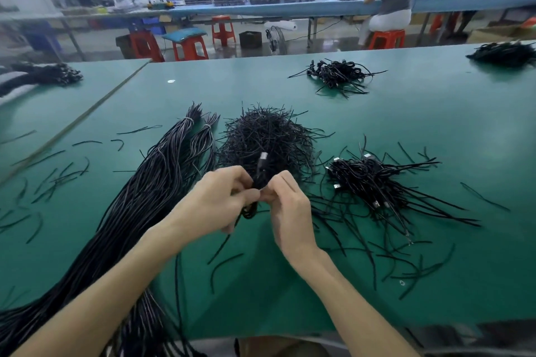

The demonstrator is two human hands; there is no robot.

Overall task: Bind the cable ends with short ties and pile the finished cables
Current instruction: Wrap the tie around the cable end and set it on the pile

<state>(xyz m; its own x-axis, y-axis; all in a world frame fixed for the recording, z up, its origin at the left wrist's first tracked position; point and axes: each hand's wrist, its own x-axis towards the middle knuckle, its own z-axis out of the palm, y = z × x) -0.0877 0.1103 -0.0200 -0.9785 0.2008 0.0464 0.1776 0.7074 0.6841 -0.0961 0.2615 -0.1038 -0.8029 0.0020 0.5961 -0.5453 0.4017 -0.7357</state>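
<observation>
My left hand [216, 197] and my right hand [287, 206] meet above the green table [435, 124], both pinching one folded black cable [259, 175] whose metal plug points up. A short tie seems to sit between my fingertips, mostly hidden. Behind my hands rises a mound of short black ties [266, 136]. To the right lies a pile of bound cables [374, 180] with silver plugs. A long bundle of unbound cables [150, 197] runs along the left side down to the table's near edge.
Loose ties [58, 174] are scattered at the left and at the lower right [406, 264]. Other cable piles lie at the far middle [336, 74], far right [504, 53] and far left [43, 75]. Beyond the table are red stools and a seated person [388, 0].
</observation>
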